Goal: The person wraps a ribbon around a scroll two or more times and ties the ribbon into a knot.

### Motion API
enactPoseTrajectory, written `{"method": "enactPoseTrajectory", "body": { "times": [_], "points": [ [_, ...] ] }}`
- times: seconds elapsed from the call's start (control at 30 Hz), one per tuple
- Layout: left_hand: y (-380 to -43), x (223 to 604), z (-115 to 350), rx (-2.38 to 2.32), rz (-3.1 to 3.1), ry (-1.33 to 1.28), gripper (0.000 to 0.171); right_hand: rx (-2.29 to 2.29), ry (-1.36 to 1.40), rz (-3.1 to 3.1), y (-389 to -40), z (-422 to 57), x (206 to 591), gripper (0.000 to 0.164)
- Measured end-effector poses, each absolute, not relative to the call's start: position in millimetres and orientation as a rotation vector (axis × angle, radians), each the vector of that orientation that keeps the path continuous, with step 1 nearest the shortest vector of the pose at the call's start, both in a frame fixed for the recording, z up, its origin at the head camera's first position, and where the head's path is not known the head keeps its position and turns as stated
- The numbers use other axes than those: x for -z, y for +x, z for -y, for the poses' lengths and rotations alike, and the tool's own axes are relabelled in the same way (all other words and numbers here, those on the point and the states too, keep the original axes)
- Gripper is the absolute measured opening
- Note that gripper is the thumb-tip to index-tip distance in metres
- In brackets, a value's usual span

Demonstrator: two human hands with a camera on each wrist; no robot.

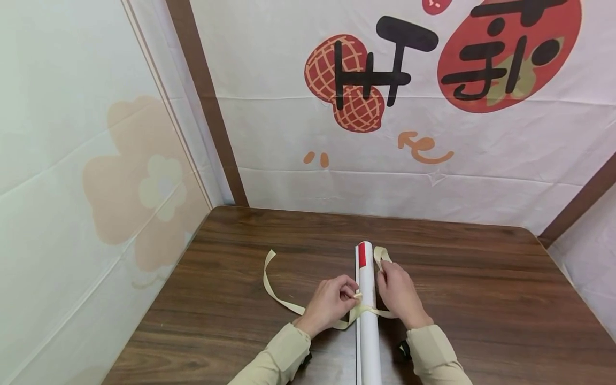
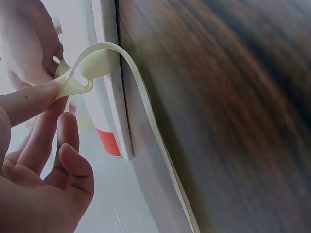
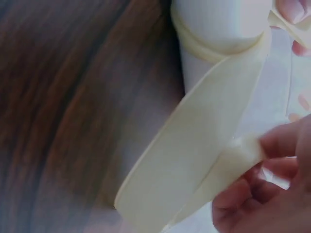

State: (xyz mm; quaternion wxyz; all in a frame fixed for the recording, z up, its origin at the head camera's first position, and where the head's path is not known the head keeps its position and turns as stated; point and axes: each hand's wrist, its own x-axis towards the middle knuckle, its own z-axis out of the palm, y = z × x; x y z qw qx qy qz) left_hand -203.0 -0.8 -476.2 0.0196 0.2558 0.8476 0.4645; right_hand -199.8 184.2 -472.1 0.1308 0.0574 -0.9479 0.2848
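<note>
A white paper roll (image 1: 369, 342) with a red patch near its far end lies lengthwise on the table. Round its middle passes a cream ribbon (image 1: 284, 302), crossing on top. My left hand (image 1: 329, 303) pinches a loop of this ribbon (image 2: 73, 83) between thumb and forefinger, just left of the roll; its other fingers are bent. On the roll's right side, my right hand (image 1: 400, 295) pinches the other length of ribbon (image 3: 175, 150), which loops up beyond the fingers. In the right wrist view, the ribbon wraps snugly about the roll (image 3: 218, 19).
The brown wood-grain table (image 1: 231, 240) extends to both sides. One ribbon tail curves across it at the left. A printed fabric wall (image 1: 279, 128) stands behind the far edge, with another fabric wall (image 1: 58, 214) on the left.
</note>
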Motion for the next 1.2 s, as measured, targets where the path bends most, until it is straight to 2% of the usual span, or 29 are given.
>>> {"method": "enactPoseTrajectory", "body": {
  "times": [0.13,0.23,0.37,0.57,0.83,1.03,1.2],
  "points": [
    [-202,478,2,-1.414,-2.620,0.838,0.015,-0.734,0.568,2.745,-198,-185,477,0.042],
    [-201,479,3,-1.396,-2.599,0.882,0.014,-0.719,0.782,2.756,-194,-186,477,0.042],
    [-201,480,3,-1.393,-2.575,0.920,0.013,-0.743,0.784,2.801,-191,-187,473,0.040],
    [-203,479,1,-1.406,-2.593,0.932,0.015,-0.831,0.684,2.783,-190,-193,468,0.054],
    [-205,478,1,-1.412,-2.625,0.916,0.025,-0.966,0.750,2.681,-185,-197,464,0.027],
    [-207,477,1,-1.401,-2.614,0.951,0.025,-0.972,0.817,2.683,-186,-192,465,0.008],
    [-211,474,5,-1.360,-2.595,0.981,0.023,-0.931,0.792,2.688,-187,-192,465,0.007]
  ]
}}
